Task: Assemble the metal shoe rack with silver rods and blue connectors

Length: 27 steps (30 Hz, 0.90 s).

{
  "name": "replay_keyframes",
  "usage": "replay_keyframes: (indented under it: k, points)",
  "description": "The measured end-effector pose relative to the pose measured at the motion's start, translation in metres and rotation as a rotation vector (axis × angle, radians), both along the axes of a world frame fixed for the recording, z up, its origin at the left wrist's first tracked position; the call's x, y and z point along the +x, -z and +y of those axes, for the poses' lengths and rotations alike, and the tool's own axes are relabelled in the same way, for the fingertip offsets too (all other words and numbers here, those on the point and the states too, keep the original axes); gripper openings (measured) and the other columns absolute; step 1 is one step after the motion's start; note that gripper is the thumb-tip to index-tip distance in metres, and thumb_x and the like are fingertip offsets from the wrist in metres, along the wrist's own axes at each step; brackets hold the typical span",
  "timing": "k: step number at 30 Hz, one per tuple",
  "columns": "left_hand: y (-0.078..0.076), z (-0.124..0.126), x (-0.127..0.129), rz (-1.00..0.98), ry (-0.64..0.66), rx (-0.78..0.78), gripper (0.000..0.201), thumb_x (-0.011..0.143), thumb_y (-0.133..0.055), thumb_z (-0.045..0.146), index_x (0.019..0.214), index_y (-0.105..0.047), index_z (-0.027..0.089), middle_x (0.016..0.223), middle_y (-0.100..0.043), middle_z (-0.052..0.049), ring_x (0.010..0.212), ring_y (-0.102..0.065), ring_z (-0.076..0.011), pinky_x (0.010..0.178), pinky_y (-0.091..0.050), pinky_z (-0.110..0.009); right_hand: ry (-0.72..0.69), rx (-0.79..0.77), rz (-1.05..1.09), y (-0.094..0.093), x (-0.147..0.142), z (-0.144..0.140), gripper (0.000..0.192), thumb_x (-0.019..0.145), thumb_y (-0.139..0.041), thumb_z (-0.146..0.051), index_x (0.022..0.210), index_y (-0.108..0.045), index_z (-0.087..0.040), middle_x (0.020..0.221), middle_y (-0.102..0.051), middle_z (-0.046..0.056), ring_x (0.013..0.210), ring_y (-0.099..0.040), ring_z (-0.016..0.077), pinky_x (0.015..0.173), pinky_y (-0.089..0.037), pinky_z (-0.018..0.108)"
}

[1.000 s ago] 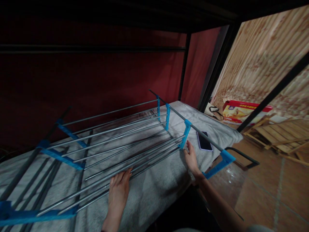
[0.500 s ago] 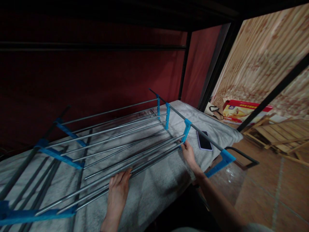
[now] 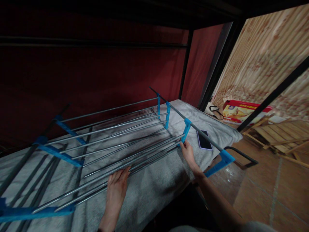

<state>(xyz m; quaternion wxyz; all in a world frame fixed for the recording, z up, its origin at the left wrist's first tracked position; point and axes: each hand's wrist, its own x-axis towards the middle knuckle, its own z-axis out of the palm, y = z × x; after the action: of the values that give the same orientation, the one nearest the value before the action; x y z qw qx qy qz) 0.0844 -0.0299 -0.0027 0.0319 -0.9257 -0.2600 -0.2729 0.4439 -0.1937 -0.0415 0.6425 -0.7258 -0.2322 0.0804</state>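
Here the folded drying rack (image 3: 116,141) lay flat on a bed (image 3: 154,190) covered with a pale grey blanket, its grey metal rods running lengthwise and its blue plastic joints standing at both ends. The left hand (image 3: 116,190) rested palm down at the near edge of the rack, fingers spread and lying over the closest rods, touching them without gripping. The right hand (image 3: 188,153) was at the rack's far right end, fingers curled and pinching the rod ends just below a blue joint (image 3: 186,129). A long grey bar with another blue joint (image 3: 225,158) ran past that hand and out over the edge of the bed.

Just beyond the rack's right end, a dark phone (image 3: 204,140) lay face up on the blanket, near the right hand but apart from it. Farther from the rack, on the tiled floor, sat a red and yellow box (image 3: 241,111) with a sandal (image 3: 216,112) beside it, and wooden slats (image 3: 280,135) lay well apart to the right.
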Motion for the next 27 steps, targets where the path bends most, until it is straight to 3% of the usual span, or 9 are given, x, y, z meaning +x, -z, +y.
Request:
replay_keyframes:
  k: [11, 17, 27]
  points:
    - [0.003, 0.001, -0.002, -0.010, -0.003, -0.024, 0.035, 0.101, -0.040, 0.023, 0.116, -0.071, 0.020, 0.096, -0.076, -0.007, 0.084, -0.067, -0.0218, 0.077, -0.044, -0.035, 0.016, -0.051, -0.043, -0.005, -0.002, 0.000, 0.029, 0.083, -0.058, -0.050, 0.089, -0.066, -0.023, 0.080, -0.067, 0.002, 0.079, -0.058, 0.0222, 0.080, -0.046, 0.035]
    - [0.004, 0.004, -0.004, -0.015, -0.005, -0.038, 0.035, 0.101, -0.042, 0.026, 0.117, -0.072, 0.020, 0.098, -0.076, -0.008, 0.087, -0.068, -0.0224, 0.077, -0.045, -0.035, 0.016, -0.085, -0.070, -0.003, -0.004, 0.001, 0.028, 0.085, -0.056, -0.049, 0.092, -0.066, -0.024, 0.089, -0.070, 0.004, 0.084, -0.061, 0.0233, 0.084, -0.047, 0.038]
    - [0.006, 0.005, -0.005, -0.024, -0.025, -0.059, 0.033, 0.100, -0.043, 0.024, 0.117, -0.071, 0.021, 0.097, -0.076, -0.007, 0.087, -0.068, -0.0224, 0.077, -0.045, -0.036, 0.056, -0.118, -0.093, -0.005, -0.012, 0.001, 0.028, 0.084, -0.055, -0.051, 0.088, -0.064, -0.025, 0.081, -0.066, 0.004, 0.073, -0.057, 0.0226, 0.074, -0.044, 0.036]
